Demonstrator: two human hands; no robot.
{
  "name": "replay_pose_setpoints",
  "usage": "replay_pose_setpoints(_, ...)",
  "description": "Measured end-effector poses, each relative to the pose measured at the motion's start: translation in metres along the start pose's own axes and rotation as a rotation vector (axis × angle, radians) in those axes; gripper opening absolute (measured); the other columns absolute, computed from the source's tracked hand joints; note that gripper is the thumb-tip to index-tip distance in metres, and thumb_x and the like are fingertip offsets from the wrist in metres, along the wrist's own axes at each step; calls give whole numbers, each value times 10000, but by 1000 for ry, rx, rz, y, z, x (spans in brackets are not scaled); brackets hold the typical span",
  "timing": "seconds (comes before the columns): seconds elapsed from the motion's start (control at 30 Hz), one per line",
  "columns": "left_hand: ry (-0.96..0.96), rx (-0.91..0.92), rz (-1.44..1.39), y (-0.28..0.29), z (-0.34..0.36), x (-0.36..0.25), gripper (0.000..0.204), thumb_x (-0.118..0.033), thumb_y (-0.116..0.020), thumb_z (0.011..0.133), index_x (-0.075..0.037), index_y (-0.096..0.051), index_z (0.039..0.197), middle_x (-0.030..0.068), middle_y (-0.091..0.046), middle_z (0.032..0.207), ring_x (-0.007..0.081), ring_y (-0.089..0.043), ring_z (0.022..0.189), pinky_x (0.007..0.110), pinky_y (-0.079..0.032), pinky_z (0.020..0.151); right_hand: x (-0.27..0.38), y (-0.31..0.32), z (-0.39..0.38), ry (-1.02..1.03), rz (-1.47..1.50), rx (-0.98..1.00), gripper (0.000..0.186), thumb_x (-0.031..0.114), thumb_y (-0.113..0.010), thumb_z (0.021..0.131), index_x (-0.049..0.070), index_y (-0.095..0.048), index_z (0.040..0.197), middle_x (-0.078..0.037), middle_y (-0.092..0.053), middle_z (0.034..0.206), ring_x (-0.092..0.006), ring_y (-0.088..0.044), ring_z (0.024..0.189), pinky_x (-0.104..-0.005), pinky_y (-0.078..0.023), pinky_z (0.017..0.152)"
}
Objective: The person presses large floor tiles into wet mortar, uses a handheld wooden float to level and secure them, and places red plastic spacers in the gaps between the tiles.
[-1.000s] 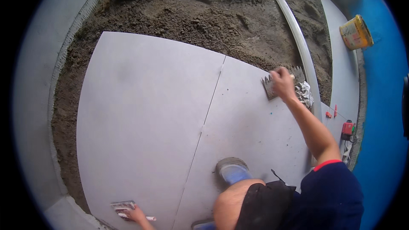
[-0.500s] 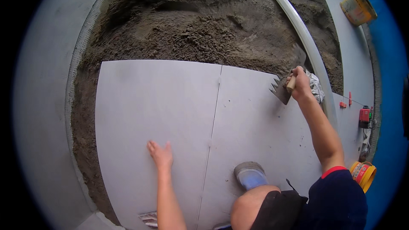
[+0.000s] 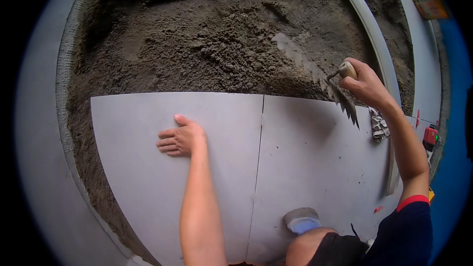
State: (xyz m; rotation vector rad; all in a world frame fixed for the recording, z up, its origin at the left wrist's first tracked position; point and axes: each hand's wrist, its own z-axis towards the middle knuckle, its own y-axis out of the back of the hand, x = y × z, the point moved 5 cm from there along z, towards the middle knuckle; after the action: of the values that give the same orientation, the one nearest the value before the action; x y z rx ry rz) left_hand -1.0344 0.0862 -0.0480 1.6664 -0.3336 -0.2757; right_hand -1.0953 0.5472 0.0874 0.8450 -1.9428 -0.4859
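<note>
We are gripping the trowel by its handle, right hand pressed around it; stiff, light. Left hand is lying spread on the tile.

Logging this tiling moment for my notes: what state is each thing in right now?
Left hand: flat on the left tile, holding nothing.
Right hand: gripping the notched trowel's handle.
Notched trowel: blade tilted, over the mortar.
Left tile: laid flat.
Right tile: laid beside it, thin joint between.
Mortar bed: rough, lumpy.
</note>
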Motion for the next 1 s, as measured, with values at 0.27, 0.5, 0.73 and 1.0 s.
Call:
replay_pose_setpoints(0.27,46,-92,-80,-8,9,-3,818,-562,-263,1008,29,-148,1560,281,-76,1628,388,-43,1528,504,-70,1223,38,-7,49,-30,-99,107,221,178,-630,754,4,-556,868,-133,-576,752,-241,-570,725,-396,-473,695)
replay_pose_setpoints(0.5,33,-99,-23,2,16,-7,766,-501,-247,1013,34,-164,1556,293,-87,1622,410,-73,1521,526,-83,1216,66,-32,78,-34,-382,534,243,194,-677,737,14,-585,873,-157,-639,788,-313,-644,778,-438,-490,718)
replay_pose_setpoints(0.73,-50,-191,64,4,11,-16,678,-403,-294,1024,59,-244,1518,320,-211,1580,445,-204,1481,550,-198,1187,106,-76,110,58,-370,674,241,222,-670,714,21,-596,824,-151,-638,735,-315,-646,724,-444,-495,678)
replay_pose_setpoints(1.0,-135,-241,44,10,11,-16,689,-396,-352,1003,74,-260,1498,358,-245,1544,519,-246,1436,614,-234,1146,166,-156,149,139,-291,655,256,226,-655,762,10,-667,900,-183,-695,818,-291,-687,784,-435,-536,721)
